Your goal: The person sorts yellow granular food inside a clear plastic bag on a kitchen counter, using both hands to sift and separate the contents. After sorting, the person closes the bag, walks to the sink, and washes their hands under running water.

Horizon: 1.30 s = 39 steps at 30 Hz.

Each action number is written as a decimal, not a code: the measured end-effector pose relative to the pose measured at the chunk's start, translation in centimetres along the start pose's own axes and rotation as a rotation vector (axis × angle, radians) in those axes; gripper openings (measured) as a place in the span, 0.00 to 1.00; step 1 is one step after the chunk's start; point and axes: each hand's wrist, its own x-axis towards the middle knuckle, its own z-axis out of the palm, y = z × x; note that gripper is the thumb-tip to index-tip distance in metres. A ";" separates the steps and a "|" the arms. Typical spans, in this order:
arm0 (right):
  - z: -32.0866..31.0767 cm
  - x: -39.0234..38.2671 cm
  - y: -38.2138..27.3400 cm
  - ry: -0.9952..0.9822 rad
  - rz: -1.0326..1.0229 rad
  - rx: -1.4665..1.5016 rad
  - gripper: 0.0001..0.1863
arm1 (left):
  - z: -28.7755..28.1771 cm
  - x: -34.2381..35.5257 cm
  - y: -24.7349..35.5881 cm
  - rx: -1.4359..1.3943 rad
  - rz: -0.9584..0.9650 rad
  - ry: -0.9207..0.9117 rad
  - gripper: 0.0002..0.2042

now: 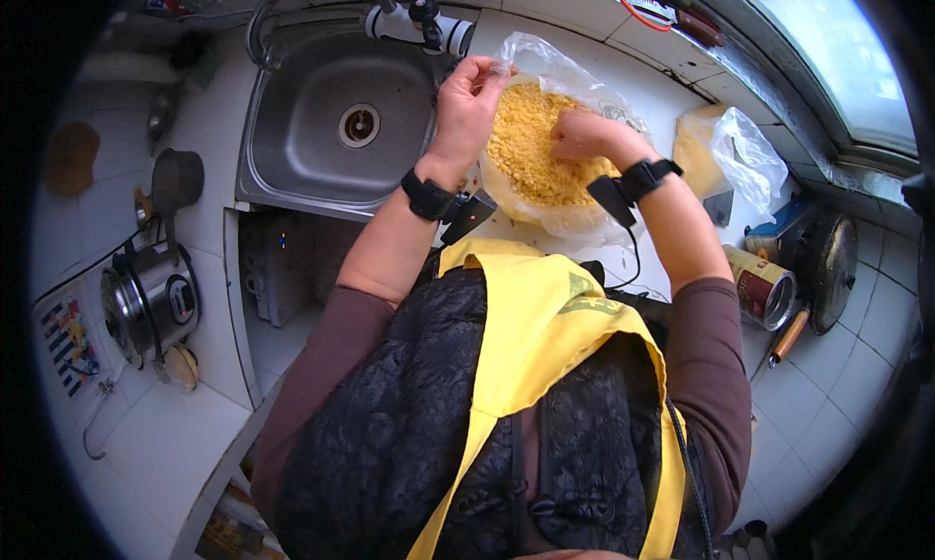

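Note:
Yellow crumbly food fills a clear plastic bag that lies open on the counter to the right of the sink. At the bag's upper left edge, my left hand is closed, pinching the plastic between thumb and fingers. My right hand reaches in from the right, its fingers curled into the yellow crumbs. The fingertips are partly sunk in the food, so how much they hold is hidden.
Left of the bag is a steel sink with a white and black faucet. Another plastic bag, a tin can and a dark pan stand on the right. An electric pot is at far left.

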 end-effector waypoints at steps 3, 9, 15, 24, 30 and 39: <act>0.9 -1.0 0.4 0.369 -0.169 0.106 0.22 | 0.8 0.0 -0.2 -0.026 0.028 -0.007 0.05; 0.6 3.3 0.6 0.332 0.318 0.177 0.29 | 1.0 -0.2 -0.2 0.125 0.067 -0.022 0.04; -1.1 3.8 0.9 0.068 0.318 0.357 0.30 | 0.8 -0.8 0.2 0.146 0.015 -0.073 0.04; -1.0 -1.4 2.4 0.335 0.224 0.545 0.33 | 0.4 -1.9 0.2 0.429 0.244 0.045 0.16; 1.7 -6.6 3.1 0.170 0.433 0.514 0.34 | 1.5 -5.3 1.6 0.527 0.302 -0.452 0.28; 2.8 -5.6 0.5 0.394 0.128 1.324 0.25 | 6.6 -12.5 -3.0 1.043 0.222 -0.791 0.27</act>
